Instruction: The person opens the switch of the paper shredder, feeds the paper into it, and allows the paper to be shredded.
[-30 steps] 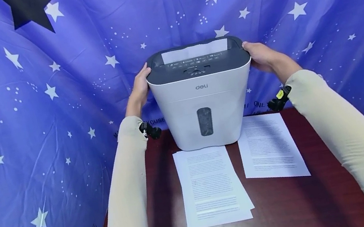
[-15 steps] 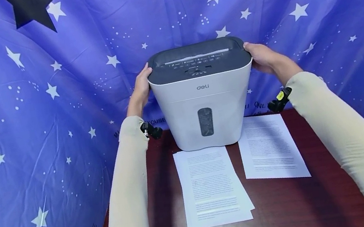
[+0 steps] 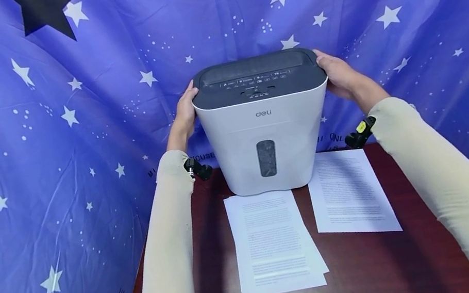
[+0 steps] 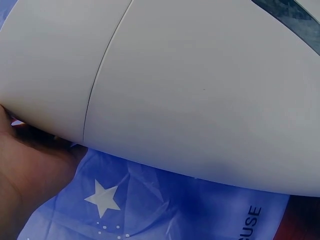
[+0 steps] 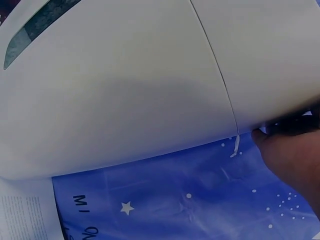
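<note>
A white paper shredder [image 3: 235, 151] with a dark grey top [image 3: 216, 96] stands upright at the back of the table. Its feed slot shows no sheet standing out of it, and a small window [image 3: 267, 158] in its front shows shreds inside. My left hand [image 3: 184, 113] grips the upper left side, thumb at the rim of the top. On the opposite side my right hand [image 3: 341, 76] holds the same rim; its other fingers are hidden behind the casing. In the right wrist view a thin white sliver [image 5: 236, 146] hangs at the casing's seam.
Printed sheets [image 3: 275, 244] lie stacked in front of the shredder, and another printed sheet [image 3: 353, 193] lies to its right. A blue star-patterned curtain [image 3: 109, 74] closes in the back and sides of the dark red table [image 3: 355, 272].
The white sheet standing in the slot has sunk down into the shredder and is out of sight. Both hands keep their hold; the view has shifted slightly.
</note>
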